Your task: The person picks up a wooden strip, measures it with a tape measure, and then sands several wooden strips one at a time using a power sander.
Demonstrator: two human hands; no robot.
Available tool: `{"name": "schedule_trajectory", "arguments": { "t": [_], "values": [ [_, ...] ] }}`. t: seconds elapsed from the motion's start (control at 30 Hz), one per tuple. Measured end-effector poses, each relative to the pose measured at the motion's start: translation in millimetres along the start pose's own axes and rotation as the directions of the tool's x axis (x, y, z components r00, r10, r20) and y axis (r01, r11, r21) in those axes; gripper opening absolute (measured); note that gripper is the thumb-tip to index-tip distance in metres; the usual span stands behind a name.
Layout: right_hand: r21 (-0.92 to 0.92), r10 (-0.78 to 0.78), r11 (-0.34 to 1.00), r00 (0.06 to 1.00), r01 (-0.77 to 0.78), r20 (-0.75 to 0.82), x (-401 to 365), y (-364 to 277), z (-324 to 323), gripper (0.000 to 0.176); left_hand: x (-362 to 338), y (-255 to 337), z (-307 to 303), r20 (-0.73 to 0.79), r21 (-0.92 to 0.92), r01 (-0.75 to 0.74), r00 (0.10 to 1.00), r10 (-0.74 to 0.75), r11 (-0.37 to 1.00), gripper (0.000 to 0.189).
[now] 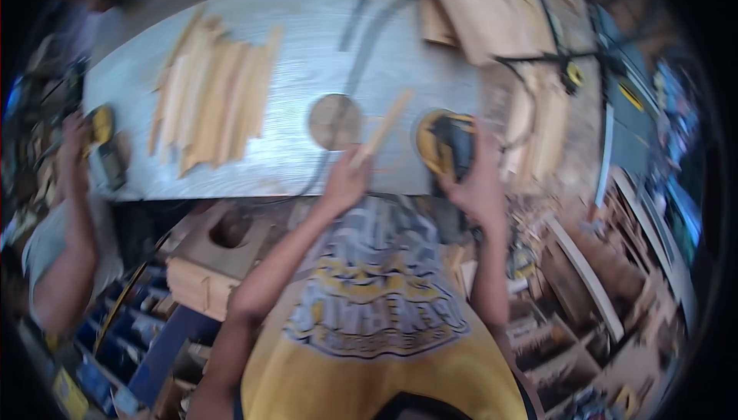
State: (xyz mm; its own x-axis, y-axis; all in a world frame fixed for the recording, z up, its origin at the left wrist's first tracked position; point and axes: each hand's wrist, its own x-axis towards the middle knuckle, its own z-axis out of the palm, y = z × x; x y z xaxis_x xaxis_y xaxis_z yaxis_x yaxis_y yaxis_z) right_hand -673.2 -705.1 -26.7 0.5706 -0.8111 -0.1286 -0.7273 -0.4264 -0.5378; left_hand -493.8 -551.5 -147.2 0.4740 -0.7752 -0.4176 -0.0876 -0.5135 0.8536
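Note:
My left hand (348,182) is closed round the lower end of a thin wooden strip (388,124), which points up and to the right over the metal-topped table (307,43). At the table's right part, my right hand (478,178) grips a yellow and black power sander (450,143). Between the strip and a row of wooden strips (219,97) on the left lies a round disc (335,122). The image is blurred, and the fingertips on the sander are partly hidden.
At the far left a co-worker's arm (73,220) reaches to another yellow and dark tool (104,143). Curved wood pieces (492,13) are piled at the back right. A dark cable crosses the table. A wooden box (215,258) and scraps lie below.

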Motion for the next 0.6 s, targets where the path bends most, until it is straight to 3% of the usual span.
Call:
{"name": "schedule_trajectory", "arguments": {
  "t": [0.07, 0.1, 0.2, 0.23, 0.4, 0.5, 0.6],
  "values": [
    [0.054, 0.007, 0.999, 0.999, -0.006, -0.031, -2.2, 2.0, -6.4, 0.095, -2.2, 2.0, 3.6, -0.057, -0.004, -0.095, 0.994, 0.095, 0.995, 0.031],
    [0.066, 0.063, 0.996, 0.998, -0.062, -0.006, -1.4, 1.6, -9.7, 0.088, -6.4, 9.8, 2.6, -0.016, -0.071, 0.049, 0.999, -0.050, 0.996, 0.030],
    [-0.022, 0.060, 0.998, 0.997, -0.062, -0.051, 12.3, 11.9, -3.1, 0.080, -11.2, 5.4, 14.3, 0.031, -0.228, 0.114, 0.994, -0.109, 0.967, 0.027],
    [-0.039, 0.047, 0.998, 0.999, -0.047, -0.009, 17.0, 5.5, 0.7, 0.073, -14.8, 1.8, 11.3, 0.026, -0.207, 0.122, 0.992, -0.120, 0.971, 0.027],
    [-0.086, -0.040, 0.995, 0.997, 0.046, 0.066, 27.0, 28.2, -10.3, 0.074, -40.9, -22.5, 35.1, 0.018, -0.165, 0.234, 0.972, -0.234, 0.958, 0.030],
    [-0.099, -0.079, 0.991, 0.990, 0.091, 0.114, 32.2, 39.2, -14.4, 0.076, -63.2, -40.1, 44.7, -0.001, -0.129, 0.294, 0.955, -0.296, 0.947, 0.041],
    [-0.013, -0.134, 0.991, 0.987, 0.136, 0.093, 35.4, 52.3, -16.5, 0.078, -81.0, -49.4, 58.0, -0.055, -0.096, 0.316, 0.945, -0.322, 0.944, 0.049]
  ]
}}
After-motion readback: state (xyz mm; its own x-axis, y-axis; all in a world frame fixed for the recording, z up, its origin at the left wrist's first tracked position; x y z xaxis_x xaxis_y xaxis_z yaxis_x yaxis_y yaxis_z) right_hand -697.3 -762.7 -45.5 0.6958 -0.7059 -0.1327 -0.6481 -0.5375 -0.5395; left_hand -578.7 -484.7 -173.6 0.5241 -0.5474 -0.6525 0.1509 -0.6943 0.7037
